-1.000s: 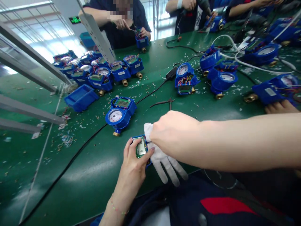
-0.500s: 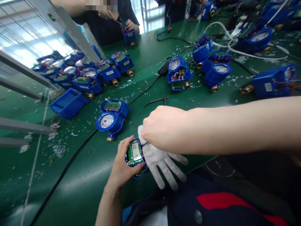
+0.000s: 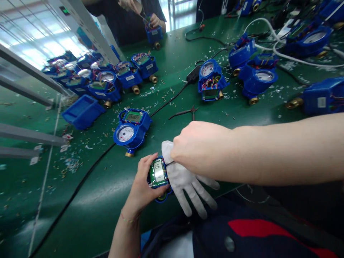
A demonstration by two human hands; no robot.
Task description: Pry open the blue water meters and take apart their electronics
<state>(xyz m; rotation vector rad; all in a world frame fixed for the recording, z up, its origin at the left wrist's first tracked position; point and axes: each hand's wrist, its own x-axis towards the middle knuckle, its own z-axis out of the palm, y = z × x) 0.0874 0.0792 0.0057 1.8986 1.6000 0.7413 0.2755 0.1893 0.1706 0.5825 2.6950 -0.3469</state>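
Observation:
My left hand [image 3: 142,182] is closed around a blue water meter [image 3: 163,197], thumb on the near side and fingers on the far side. The meter's lit display on a green circuit board [image 3: 158,171] faces up and shows digits. My right hand [image 3: 190,143] is a fist just right of the meter. From under it a thin dark tool [image 3: 170,163], its kind hidden, reaches to the meter's side. Beneath the fist lies a white glove [image 3: 185,182], its fingers spread towards me.
Another blue meter [image 3: 132,129] with a black cable stands ahead of my left hand. Beyond my right hand lie pliers [image 3: 185,113]. A blue tray [image 3: 82,111] and several meters are at the left; more meters [image 3: 212,79] stand ahead. Another person's hand [image 3: 155,20] works across the table.
The digits on the held meter's display and on the nearby meter's display are different. The view has shifted a little; both hands keep their grip and their place at the meter.

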